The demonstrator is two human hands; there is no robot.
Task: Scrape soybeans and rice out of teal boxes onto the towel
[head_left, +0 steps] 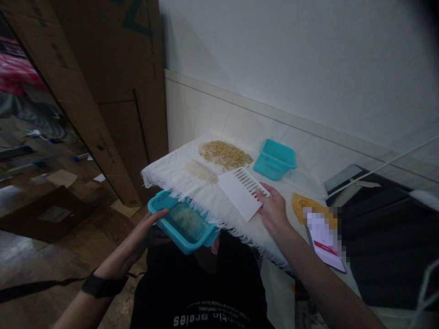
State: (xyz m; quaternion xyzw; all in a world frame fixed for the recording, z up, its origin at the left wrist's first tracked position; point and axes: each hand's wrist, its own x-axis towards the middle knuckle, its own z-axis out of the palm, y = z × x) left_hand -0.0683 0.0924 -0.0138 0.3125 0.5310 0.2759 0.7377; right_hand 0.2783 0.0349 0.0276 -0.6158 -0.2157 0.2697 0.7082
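My left hand (150, 228) grips the left rim of a teal plastic tub (185, 244), held below the table's front edge. White grains that look like rice (188, 220) lie inside it. My right hand (274, 211) is closed on the right side of a white card with a row of slots (240, 194), tilted over the cloth. Just left of the card lies a thin patch of pale grains (200, 171). Behind that spreads a heap of yellow beans (224, 154). A second teal tub (272, 162) stands on the cloth behind the card.
A fringed white cloth (171, 165) covers the table. To the right are a yellow packet (300, 206), a phone-like object with a partly blurred screen (331, 257) and a black surface (387, 246). Tall cardboard (120, 68) stands left; a white wall (291, 55) rises behind.
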